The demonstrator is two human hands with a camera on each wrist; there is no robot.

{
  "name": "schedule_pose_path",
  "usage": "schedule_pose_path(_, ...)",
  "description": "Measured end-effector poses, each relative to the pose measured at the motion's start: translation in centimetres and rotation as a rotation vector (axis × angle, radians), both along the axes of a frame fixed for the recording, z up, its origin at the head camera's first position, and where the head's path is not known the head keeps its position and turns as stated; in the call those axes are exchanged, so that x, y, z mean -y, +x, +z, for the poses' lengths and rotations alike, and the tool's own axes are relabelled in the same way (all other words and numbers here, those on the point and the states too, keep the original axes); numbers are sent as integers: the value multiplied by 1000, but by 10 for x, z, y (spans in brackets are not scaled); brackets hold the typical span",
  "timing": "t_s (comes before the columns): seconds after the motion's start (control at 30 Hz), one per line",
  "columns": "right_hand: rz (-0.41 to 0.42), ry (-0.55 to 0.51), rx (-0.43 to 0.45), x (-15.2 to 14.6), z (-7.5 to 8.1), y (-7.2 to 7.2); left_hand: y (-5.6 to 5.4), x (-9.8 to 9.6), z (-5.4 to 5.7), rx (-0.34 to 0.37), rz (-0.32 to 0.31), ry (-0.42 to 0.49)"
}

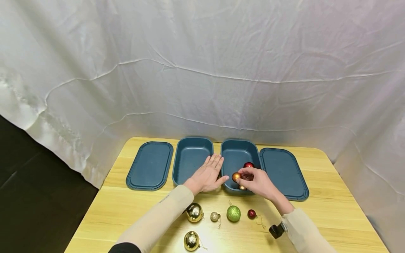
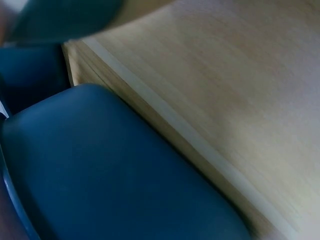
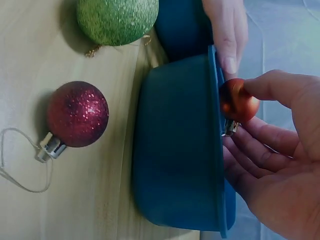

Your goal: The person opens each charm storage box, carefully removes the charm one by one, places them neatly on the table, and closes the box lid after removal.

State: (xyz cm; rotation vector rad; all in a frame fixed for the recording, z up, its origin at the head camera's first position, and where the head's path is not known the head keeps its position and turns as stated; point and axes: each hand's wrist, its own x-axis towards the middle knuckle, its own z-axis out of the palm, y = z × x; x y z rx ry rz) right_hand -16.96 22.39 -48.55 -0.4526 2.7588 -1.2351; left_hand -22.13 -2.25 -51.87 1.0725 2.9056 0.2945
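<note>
Between thumb and fingers, my right hand pinches a shiny orange Christmas bauble over the near part of the right blue box. In the right wrist view, the bauble's silver cap points down beside the box rim. A red bauble and a small gold one, partly hidden, lie inside that box. My left hand lies with straight, spread fingers over the right edge of the left blue box, its thumb toward the right box. Whether it presses on the rim, I cannot tell.
Blue lids lie on the outer sides, left and right. Nearer the front are two large gold baubles, a small glittery gold one, a green one and a dark red one. A pale curtain hangs behind.
</note>
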Motion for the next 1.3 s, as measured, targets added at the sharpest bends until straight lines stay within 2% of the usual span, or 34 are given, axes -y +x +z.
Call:
schedule_pose_path(0.43,5,-6,-65,2,7,28,2,1,3,23,3,-4)
schedule_pose_path(0.73,75,-88,-101,13,6,51,3,1,5,5,-3,-20)
schedule_pose_path(0.93,128,-51,-172,24,10,66,3,2,6,3,-5,-21)
schedule_pose_path(1.07,174,-63,-203,31,11,75,3,2,5,-1,-3,-23)
schedule_pose_path(1.17,198,-71,-196,34,10,83,2,1,4,-4,-3,-19)
schedule_pose_path(1.3,210,-73,-140,38,6,93,2,1,3,-1,2,-16)
